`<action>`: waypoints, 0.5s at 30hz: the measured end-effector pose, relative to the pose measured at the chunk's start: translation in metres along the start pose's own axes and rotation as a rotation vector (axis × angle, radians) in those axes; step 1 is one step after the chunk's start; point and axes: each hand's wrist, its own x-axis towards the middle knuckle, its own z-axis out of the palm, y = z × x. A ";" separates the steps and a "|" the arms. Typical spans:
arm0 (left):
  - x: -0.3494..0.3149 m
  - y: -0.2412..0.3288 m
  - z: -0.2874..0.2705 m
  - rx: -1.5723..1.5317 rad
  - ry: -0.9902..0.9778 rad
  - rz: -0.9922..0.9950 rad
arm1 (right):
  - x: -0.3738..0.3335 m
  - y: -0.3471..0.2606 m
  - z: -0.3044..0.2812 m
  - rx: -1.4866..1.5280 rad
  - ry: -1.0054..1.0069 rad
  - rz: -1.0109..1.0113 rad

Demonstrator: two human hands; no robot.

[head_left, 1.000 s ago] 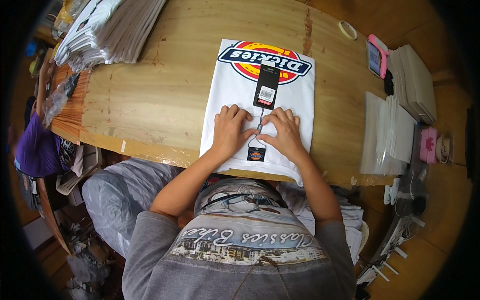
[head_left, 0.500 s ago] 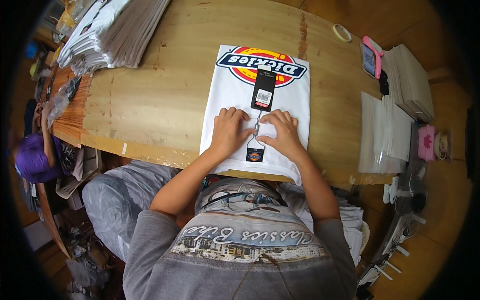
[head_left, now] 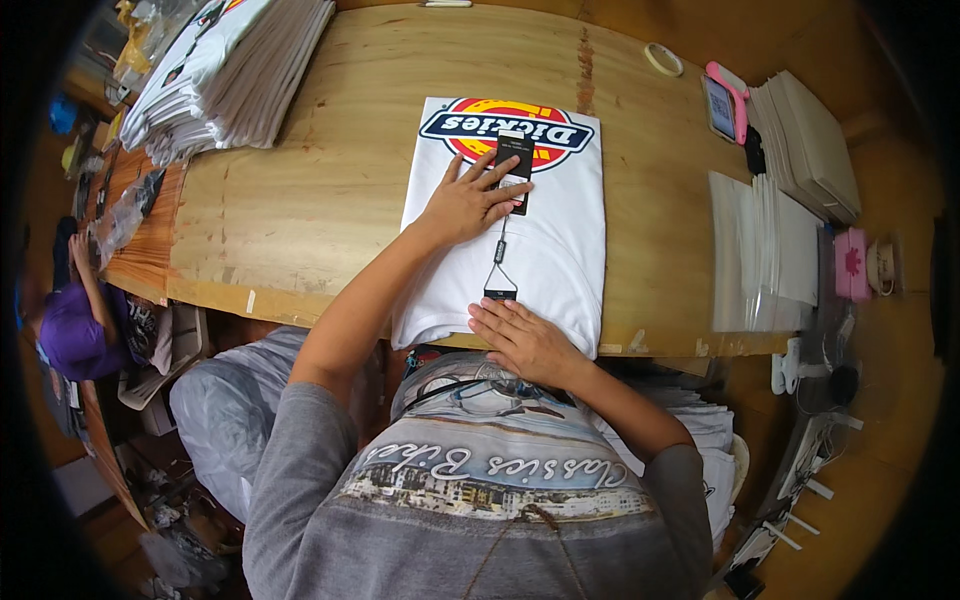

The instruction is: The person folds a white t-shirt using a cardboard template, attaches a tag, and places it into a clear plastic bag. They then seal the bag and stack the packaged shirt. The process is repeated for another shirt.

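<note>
Left hand (head_left: 462, 208) has moved from the middle of the cord (head_left: 500, 250) to the black hang tag (head_left: 514, 148), while the right hand (head_left: 522, 338) has come down to the small black label (head_left: 506, 295) near the close edge of the shirt. The folded white shirt (head_left: 560, 235) lies flat on the tabletop (head_left: 330, 200), in front of the person. Neither hand has its grip closed around anything: the left has its fingers spread across the tag, and the right lies flat, covering most of the label. As I judge, folding is done, and the tag is already joined by its cord, which lies nearly straight. What seems left is to finish laying tag and label flat. This shirt is apart from the stack of white shirts (head_left: 230, 90) at far left, and no wrapping shows over it.
</note>
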 end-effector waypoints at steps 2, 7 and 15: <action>0.004 0.002 -0.001 -0.013 -0.023 0.014 | -0.002 0.000 0.000 -0.031 0.022 0.005; 0.004 0.004 -0.016 -0.243 0.046 -0.007 | -0.006 0.009 -0.002 0.097 0.197 -0.016; -0.041 0.047 -0.054 -0.276 0.119 -0.049 | -0.105 0.082 -0.103 0.095 0.975 0.927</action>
